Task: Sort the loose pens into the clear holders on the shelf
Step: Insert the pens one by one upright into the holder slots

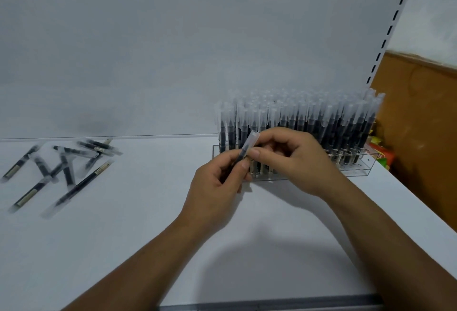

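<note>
Head cam: slim blk pen [243,154]; frosted cap [253,138]

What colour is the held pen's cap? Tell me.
Frosted clear cap on a black pen; the head view shows it.

Two hands are in view, the left hand [217,182] and the right hand [294,160], and their fingers hold a single pen [247,146] between them. One clear holder [358,164] stands on the one shelf [148,211]. The standing pens [309,122] inside it fill several rows and run to many dozens, too closely packed and blurred for an exact count. To the left lie the loose pens [79,187], about nine of them; some overlap and the blur leaves the number uncertain by one or so. One slotted upright [393,24] rises at the right.
</note>
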